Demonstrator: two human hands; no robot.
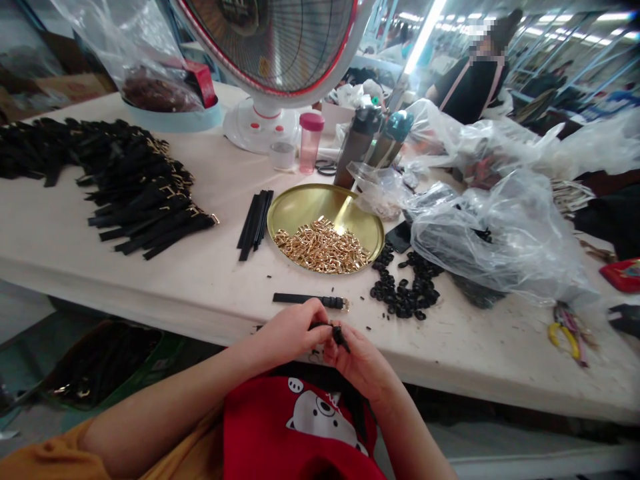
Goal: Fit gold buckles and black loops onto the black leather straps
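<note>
My left hand (306,325) and my right hand (354,355) meet at the table's front edge, both closed on a small black strap (340,337). Fingers cover most of the strap, so its ends and any buckle on it cannot be made out. Just beyond my left hand lies a black strap with a gold buckle (309,300). Farther back, gold buckles (323,247) are heaped in a round gold tray (320,193). Small black loops (406,293) form a pile to the right of the tray. Plain black strips (254,223) lie to its left.
Buckled black straps (145,193) are heaped at the left. Behind the tray stand a fan (270,60), a pink cup (310,143) and dark bottles (357,143). Clear plastic bags (500,233) and yellow-handled pliers (565,337) lie at the right. A person (470,80) is in the background.
</note>
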